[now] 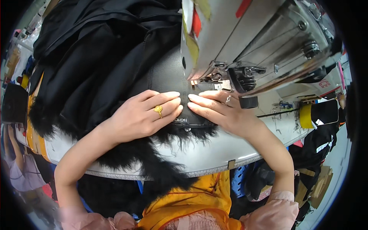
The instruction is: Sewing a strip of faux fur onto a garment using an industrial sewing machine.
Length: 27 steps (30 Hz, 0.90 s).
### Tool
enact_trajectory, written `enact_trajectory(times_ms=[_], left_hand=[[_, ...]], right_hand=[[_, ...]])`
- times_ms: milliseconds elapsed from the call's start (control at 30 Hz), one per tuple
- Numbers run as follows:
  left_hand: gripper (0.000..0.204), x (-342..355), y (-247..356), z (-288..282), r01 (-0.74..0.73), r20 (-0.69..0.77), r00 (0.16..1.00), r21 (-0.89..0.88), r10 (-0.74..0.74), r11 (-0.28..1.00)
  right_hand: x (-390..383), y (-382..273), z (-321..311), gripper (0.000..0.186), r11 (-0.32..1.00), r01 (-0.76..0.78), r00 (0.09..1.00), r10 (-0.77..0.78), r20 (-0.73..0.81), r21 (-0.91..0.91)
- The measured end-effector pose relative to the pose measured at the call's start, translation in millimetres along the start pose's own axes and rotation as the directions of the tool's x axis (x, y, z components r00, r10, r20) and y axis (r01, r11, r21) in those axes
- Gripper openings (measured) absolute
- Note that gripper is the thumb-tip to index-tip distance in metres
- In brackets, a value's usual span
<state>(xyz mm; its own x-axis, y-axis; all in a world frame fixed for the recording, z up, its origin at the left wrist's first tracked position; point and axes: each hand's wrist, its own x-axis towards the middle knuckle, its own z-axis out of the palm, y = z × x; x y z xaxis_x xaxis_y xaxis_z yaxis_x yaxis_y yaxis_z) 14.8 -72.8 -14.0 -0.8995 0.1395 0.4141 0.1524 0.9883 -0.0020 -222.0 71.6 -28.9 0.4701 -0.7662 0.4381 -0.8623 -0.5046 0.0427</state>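
A black garment (115,73) with shaggy, fur-like trim (132,151) spreads over the left of a white sewing table (214,151). My left hand (140,115), with a gold ring, lies flat on it, fingers stretched out. Opposite, my right hand (230,115), with a silver ring, rests its outstretched fingertips on the same black cloth. A narrow gap separates the two sets of fingertips. Below the left fingers a small dark woven label (181,120) shows on the cloth. Just beyond my hands is the needle area of a sewing machine (245,42); the needle tip cannot be made out.
A measuring tape strip (199,173) runs along the table's near edge. A dark pad with a yellow band (306,115) stands at the right. Another person's arm (16,147) shows at the far left. An orange apron (199,195) covers my lap.
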Motion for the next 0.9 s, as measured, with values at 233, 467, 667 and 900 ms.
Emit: enact_trajectory(times_ms=[233,467,667,900], left_hand=[[0.015,3.8,-18.2,-5.4,-0.124,-0.070,0.990,0.040,0.126,0.992],[0.021,13.1,-35.7,17.1,-0.032,-0.117,0.992,0.073,0.040,0.997],[0.020,11.5,-28.1,19.6,0.070,-0.080,0.995,0.091,-0.063,0.993],[0.029,11.8,-30.5,15.8,0.095,-0.029,0.995,-0.008,-0.095,0.995]], right_hand=[[-17.5,31.2,12.3,0.021,0.991,-0.094,0.995,0.090,0.046,0.099],[-43.4,43.6,8.7,0.007,0.968,-0.231,0.972,0.234,0.019,-0.094],[-35.5,38.2,5.0,0.007,0.799,-0.521,0.850,0.518,0.096,0.300],[-34.8,43.6,4.8,0.004,0.954,-0.298,0.954,0.297,0.024,0.031]])
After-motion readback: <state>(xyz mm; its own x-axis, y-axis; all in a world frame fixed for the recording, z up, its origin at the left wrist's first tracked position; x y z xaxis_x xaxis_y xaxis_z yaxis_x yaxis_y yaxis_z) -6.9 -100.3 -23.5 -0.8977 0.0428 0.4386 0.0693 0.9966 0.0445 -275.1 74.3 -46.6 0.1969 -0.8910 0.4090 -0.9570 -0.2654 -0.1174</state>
